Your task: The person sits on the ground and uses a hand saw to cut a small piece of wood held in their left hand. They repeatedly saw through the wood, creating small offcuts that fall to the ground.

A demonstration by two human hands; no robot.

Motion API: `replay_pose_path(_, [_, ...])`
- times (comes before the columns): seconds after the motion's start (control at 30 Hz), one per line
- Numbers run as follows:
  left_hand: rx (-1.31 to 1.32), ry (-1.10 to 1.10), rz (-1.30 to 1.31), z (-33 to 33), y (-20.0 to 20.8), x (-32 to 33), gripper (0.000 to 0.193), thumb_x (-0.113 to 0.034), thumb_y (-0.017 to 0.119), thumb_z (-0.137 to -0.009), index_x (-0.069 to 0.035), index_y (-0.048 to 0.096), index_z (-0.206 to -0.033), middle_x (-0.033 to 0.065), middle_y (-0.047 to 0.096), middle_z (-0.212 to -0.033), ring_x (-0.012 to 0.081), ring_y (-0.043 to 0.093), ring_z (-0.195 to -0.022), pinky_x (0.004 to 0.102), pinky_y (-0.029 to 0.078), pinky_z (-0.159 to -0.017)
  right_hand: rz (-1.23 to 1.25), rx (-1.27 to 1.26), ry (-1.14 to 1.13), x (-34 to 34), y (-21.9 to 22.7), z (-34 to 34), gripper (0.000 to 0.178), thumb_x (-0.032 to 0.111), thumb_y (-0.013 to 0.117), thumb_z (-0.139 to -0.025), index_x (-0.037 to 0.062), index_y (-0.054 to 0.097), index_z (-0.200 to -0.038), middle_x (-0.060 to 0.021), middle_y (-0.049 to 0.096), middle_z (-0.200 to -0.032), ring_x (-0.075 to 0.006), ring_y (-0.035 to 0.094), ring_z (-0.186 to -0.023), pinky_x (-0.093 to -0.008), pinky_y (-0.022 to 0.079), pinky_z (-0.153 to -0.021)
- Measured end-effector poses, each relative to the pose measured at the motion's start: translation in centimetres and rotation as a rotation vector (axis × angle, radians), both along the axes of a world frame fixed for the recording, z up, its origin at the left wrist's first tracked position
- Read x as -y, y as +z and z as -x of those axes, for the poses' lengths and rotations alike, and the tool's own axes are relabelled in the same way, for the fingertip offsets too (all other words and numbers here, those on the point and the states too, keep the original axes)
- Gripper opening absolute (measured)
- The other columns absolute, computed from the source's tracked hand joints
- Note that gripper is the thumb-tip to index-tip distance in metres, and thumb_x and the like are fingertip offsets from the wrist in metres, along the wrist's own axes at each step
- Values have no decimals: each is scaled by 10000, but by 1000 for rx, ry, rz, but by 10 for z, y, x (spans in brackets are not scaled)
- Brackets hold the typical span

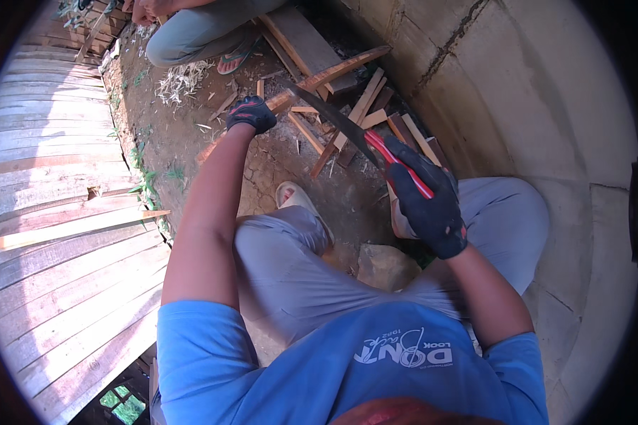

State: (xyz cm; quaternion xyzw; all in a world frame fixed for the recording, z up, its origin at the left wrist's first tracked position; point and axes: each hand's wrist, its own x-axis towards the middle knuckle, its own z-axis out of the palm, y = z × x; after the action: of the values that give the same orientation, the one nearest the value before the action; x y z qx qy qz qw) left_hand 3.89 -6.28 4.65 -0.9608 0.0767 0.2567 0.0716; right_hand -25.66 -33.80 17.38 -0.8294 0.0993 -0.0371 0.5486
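In my gloved right hand [429, 198] is a hand saw with a red handle and a long, curved dark blade [333, 117]. My fingers wrap round its handle, and the blade points forward and left. Its tip end lies over or against a long wooden strip [340, 69]; whether the edge touches is unclear. My gloved left hand [252, 115] is closed round that strip, left of the blade. The strip slants from the ground at lower left up toward the wall, passing over a low wooden board [301, 39].
Wood offcuts [361, 110] lie beside the concrete wall [503, 92] on my right. Another person's bent leg [191, 35] is at the far left, near pale shavings [181, 83]. Weathered planks [64, 212] line the left side. A stone [386, 268] sits between my legs.
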Motion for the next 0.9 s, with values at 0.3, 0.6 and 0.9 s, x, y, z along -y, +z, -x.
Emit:
replay_pose_path(0.3, [66,-97,41,5,-5,-3,492,-332,621,-891,-39,711,-1275,229,709,-1308,376,685,-1238,471,541,-1050,50,53,32,-22,-20,-45,384,253,639,-1036,86,687,-1378,-175,738,-1282,-333,707,-1193,-414,533,-1028])
replay_pose_path(0.6, [86,-71,44,9,-5,6,510,-365,625,-904,-77,708,-1316,198,688,-1370,351,659,-1292,480,519,-1086,76,313,-97,-59,-120,-177,366,305,654,-1013,82,748,-1286,-188,751,-1243,-341,711,-1168,-406,537,-1022])
replay_pose_path(0.9, [63,-102,96,1,3,-1,449,-347,657,-873,-94,765,-1228,172,734,-1299,341,708,-1211,462,565,-1022,6,235,-59,-47,-99,-114,365,198,642,-1027,55,712,-1355,-163,772,-1215,-234,747,-1090,-361,552,-949])
